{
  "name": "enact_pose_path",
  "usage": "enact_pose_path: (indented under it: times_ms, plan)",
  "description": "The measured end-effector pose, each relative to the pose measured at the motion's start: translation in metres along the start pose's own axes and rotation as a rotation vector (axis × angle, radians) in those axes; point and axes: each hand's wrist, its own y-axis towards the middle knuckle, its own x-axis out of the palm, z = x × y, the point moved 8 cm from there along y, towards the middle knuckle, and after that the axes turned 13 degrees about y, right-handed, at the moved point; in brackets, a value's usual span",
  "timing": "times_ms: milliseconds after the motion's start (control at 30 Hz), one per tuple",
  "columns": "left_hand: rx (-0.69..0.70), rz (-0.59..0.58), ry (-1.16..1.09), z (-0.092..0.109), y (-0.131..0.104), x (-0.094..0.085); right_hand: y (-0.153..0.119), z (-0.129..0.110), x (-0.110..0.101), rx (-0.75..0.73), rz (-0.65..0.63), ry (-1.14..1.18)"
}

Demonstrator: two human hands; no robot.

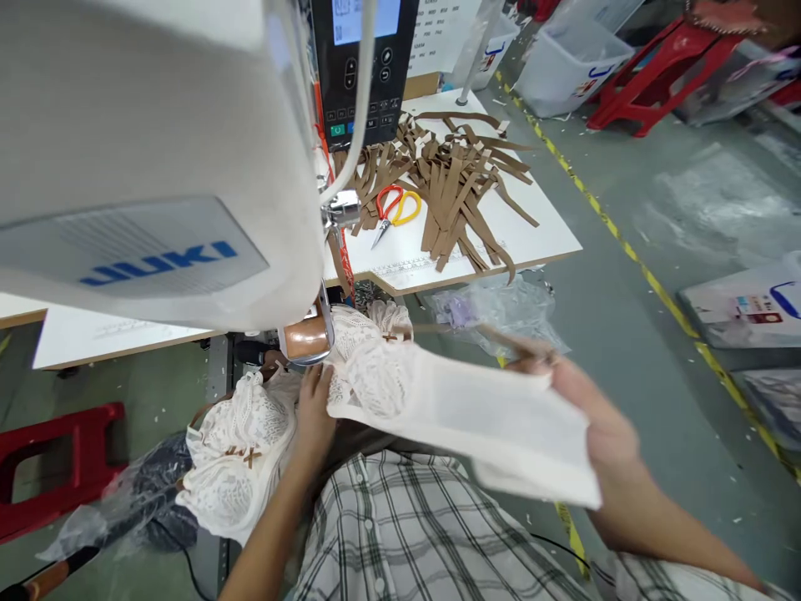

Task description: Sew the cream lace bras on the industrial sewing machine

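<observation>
A white lace bra (381, 380) is stretched from beneath the sewing machine head (156, 167) toward the right. My right hand (604, 421) grips the far end of its band and a brown strap (513, 340), both slightly blurred. Close to the machine's needle area, my left hand (314, 413) has its fingers closed at the bra's lace edge; the fingertips are partly hidden. More white lace bras (241, 451) with small brown bows hang to the left of that hand. The needle itself is hidden by the machine's guard (306, 338).
On the white table (551, 238) lie a pile of brown straps (450, 179) and red-and-yellow-handled scissors (391, 209). A control panel (366, 83) stands behind. Red stools (68, 459) and plastic bins (569, 67) are on the floor.
</observation>
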Motion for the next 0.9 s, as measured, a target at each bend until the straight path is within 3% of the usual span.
enact_pose_path:
  times_ms: [67, 133, 200, 300, 400, 467, 533, 600, 667, 733, 767, 800, 833, 900]
  plan:
    - [0.005, 0.056, 0.012, -0.026, 0.013, -0.016, 0.02, -0.047, -0.058, -0.249, 0.269, -0.103]
    - [-0.003, 0.109, 0.038, -0.039, 0.027, -0.027, 0.045, -0.082, -0.097, -0.483, 0.384, -0.4]
    - [0.002, 0.121, 0.073, -0.036, 0.039, -0.024, 0.076, -0.086, -0.122, -0.51, 0.406, -0.724]
    - [0.036, 0.051, 0.116, -0.01, 0.048, 0.006, 0.106, -0.062, -0.136, -0.496, 0.387, -0.951]
    - [0.028, -0.039, 0.147, 0.008, 0.039, 0.033, 0.121, -0.012, -0.106, -0.528, 0.26, -1.095]
    - [-0.005, -0.083, 0.164, 0.003, 0.023, 0.03, 0.13, 0.033, -0.065, -0.554, 0.032, -1.181]
    - [-0.075, -0.105, 0.193, -0.019, -0.003, 0.003, 0.136, 0.08, -0.019, -0.587, -0.255, -1.302]
    - [-0.219, -0.09, 0.258, -0.055, -0.039, -0.044, 0.142, 0.116, 0.014, -0.583, -0.454, -1.393]
    - [-0.443, -0.034, 0.379, -0.094, -0.085, -0.1, 0.148, 0.133, 0.035, -0.562, -0.505, -1.419]
    - [-0.696, -0.003, 0.525, -0.126, -0.137, -0.142, 0.147, 0.134, 0.053, -0.594, -0.475, -1.397]
    - [-0.866, -0.117, 0.578, -0.141, -0.164, -0.147, 0.142, 0.132, 0.064, -0.618, -0.457, -1.37]
    - [-0.926, -0.26, 0.548, -0.149, -0.184, -0.141, 0.133, 0.133, 0.075, -0.626, -0.455, -1.333]
    - [-0.939, -0.328, 0.534, -0.151, -0.197, -0.136, 0.122, 0.136, 0.089, -0.607, -0.49, -1.29]
    - [-0.911, -0.392, 0.51, -0.142, -0.208, -0.126, 0.093, 0.156, 0.121, -0.49, -0.69, -1.188]
